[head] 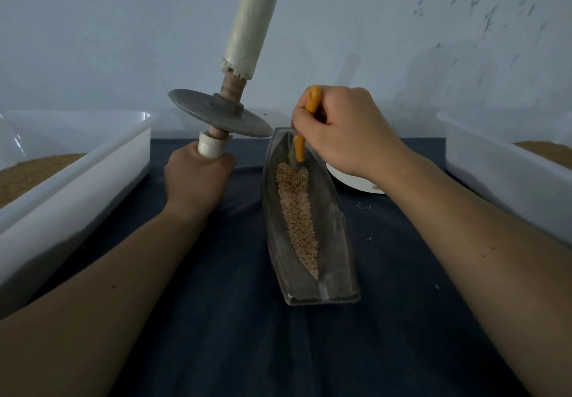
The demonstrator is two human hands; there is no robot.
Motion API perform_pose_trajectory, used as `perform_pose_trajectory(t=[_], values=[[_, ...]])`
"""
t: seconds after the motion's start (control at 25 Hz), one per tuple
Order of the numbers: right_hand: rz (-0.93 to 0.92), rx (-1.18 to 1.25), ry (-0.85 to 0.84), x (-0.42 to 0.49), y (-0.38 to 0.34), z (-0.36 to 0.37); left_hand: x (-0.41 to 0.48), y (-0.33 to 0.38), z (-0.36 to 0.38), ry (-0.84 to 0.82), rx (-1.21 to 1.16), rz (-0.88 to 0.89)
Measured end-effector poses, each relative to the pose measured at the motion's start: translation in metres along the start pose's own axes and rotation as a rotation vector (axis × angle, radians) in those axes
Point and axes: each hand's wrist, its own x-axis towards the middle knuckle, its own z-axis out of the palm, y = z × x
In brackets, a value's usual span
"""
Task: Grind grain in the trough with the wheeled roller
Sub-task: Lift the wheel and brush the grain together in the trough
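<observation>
1. Two bare forearms reach in over the near edge of the counter, which is covered by a dark blue cloth [241,341].
2. Trough [335,238]: a narrow, boat-shaped grey metal vessel lying on the cloth just right of centre, its length running from the near edge toward the far edge.
3. Grain [297,211]: a tan strip along the bottom channel of the trough, broad at the far end and tapering to a point near the closer end.
4. Right hand [343,130]: over the far end of the trough, its fingers curled round an orange-handled tool [312,99]; the tool's grey tip touches the far end of the grain strip.
5. Left hand [198,177]: left of the trough, fingers clenched round the lower white grip of the wheeled roller [227,105]. The roller is held in the air, clear of the trough, its axle nearly upright and its grey disc tilted; the upper grip is wrapped in white material.
6. Left tray [77,198]: white plastic, along the left edge, holding brown meal [24,177].
7. Right tray [495,180]: white plastic, along the right edge, holding similar brown material [548,150].
8. White dish [356,184]: partly hidden behind the right wrist; contents not visible.
9. Stray grains [365,208] lie on the cloth right of the trough.
</observation>
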Motion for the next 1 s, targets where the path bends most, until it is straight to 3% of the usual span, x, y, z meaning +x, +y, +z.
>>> perform_pose_trajectory(t=[0.12, 0.36, 0.64, 1.0], values=[[-0.03, -0.02, 0.025, -0.002, -0.004, 0.001, 0.0, 0.0, 0.0, 0.001, 0.002, 0.005], [-0.005, -0.018, -0.105, -0.004, -0.008, 0.0, 0.0, -0.001, 0.001, 0.0, 0.018, 0.019], [-0.03, -0.039, 0.052, 0.0, -0.02, -0.005, 0.0, 0.0, 0.001, -0.003, 0.04, 0.024], [0.037, 0.031, -0.102, -0.001, -0.027, -0.009, 0.0, 0.001, 0.001, -0.002, 0.048, 0.012]])
